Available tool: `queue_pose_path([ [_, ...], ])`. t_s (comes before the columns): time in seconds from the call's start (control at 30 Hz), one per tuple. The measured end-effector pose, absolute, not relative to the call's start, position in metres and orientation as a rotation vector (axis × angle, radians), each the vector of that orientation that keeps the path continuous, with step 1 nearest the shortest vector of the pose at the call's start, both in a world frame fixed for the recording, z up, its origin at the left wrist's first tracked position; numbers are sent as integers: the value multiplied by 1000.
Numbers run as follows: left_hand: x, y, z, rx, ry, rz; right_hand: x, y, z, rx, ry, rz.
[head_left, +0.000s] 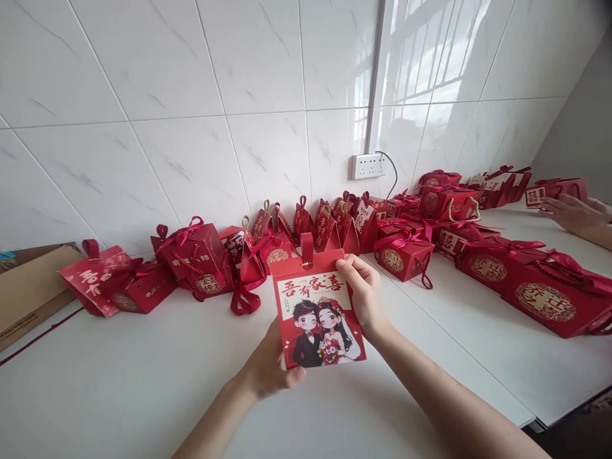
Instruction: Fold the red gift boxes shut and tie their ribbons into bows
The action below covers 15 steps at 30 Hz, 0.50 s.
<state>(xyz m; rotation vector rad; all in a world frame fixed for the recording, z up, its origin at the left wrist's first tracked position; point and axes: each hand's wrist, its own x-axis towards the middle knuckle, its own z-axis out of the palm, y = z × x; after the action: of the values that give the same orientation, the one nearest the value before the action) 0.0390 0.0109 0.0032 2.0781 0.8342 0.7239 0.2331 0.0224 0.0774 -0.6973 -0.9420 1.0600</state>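
Observation:
I hold a flat red gift box (318, 306) printed with a cartoon bride and groom and white-banner lettering, upright over the white counter. My left hand (270, 366) grips its lower left corner, thumb on the front. My right hand (364, 292) pinches its upper right edge. A small red tab sticks up from the box's top. Just behind it stand several folded red boxes with ribbons (268, 248).
Red ribbon-tied gift boxes line the tiled wall, from one group (196, 258) at left to another (545, 299) at right. A brown cardboard carton (29, 287) lies far left. A wall socket (368, 166) has a cable plugged in. Another person's hand (576, 213) touches a box at far right.

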Motion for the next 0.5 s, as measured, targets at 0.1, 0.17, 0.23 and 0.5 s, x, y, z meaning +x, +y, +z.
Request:
queue_pose_path([
  [0.1,39,11,4,2089,824,744,233,23,77,-688,-946,1058],
  [0.17,38,11,3,2087,830,751,233,23,77,-687,-950,1054],
  [0.23,38,11,2,2072,833,747,233,23,76,-687,-949,1060],
  [0.5,38,12,4,1945,894,740,237,37,75,-739,-719,1192],
])
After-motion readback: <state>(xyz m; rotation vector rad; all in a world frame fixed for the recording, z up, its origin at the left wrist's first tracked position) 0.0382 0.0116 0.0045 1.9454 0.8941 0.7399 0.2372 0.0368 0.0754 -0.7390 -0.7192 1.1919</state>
